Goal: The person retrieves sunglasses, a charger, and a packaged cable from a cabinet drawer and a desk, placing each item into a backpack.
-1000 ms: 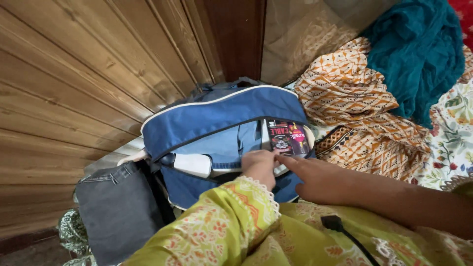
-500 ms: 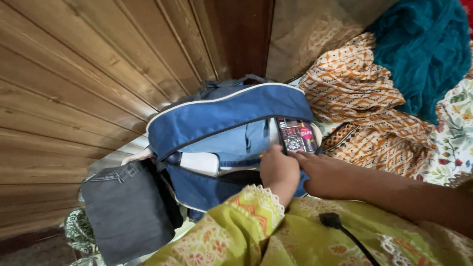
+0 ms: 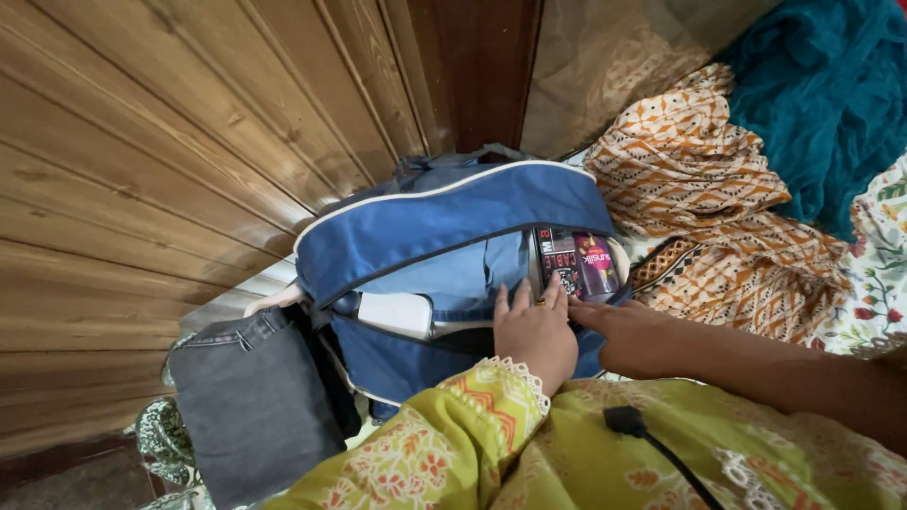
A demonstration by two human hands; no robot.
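Both hands meet at the open mouth of a blue backpack (image 3: pixel 444 222). The left hand (image 3: pixel 535 331) lies flat with its fingers spread on the light blue cloth (image 3: pixel 444 279) packed inside, pressing rather than gripping. The right hand (image 3: pixel 631 335) comes in from the right, its forefinger stretched to touch the lower edge of a dark sachet pack (image 3: pixel 576 264) that stands upright in the right end of the opening; it clasps nothing that can be seen.

Inside the backpack, left of the hands, a white folded item (image 3: pixel 397 314) lies against the near lip of the opening. The backpack's upper flap, edged with white piping, arches over the far side of these contents. A yellow-green patterned sleeve (image 3: pixel 444 434) covers the left forearm and hides the backpack's near lower part; a black cable (image 3: pixel 652 444) runs across that fabric.

Grey jeans (image 3: pixel 250 401) lie just left of the backpack, touching it. On the right, an orange patterned cloth (image 3: pixel 718 198) is heaped beside it, with a teal cloth (image 3: pixel 822 94) farther right and a floral sheet (image 3: pixel 874 274) beneath. A wood panel wall (image 3: pixel 142 161) rises behind on the left.
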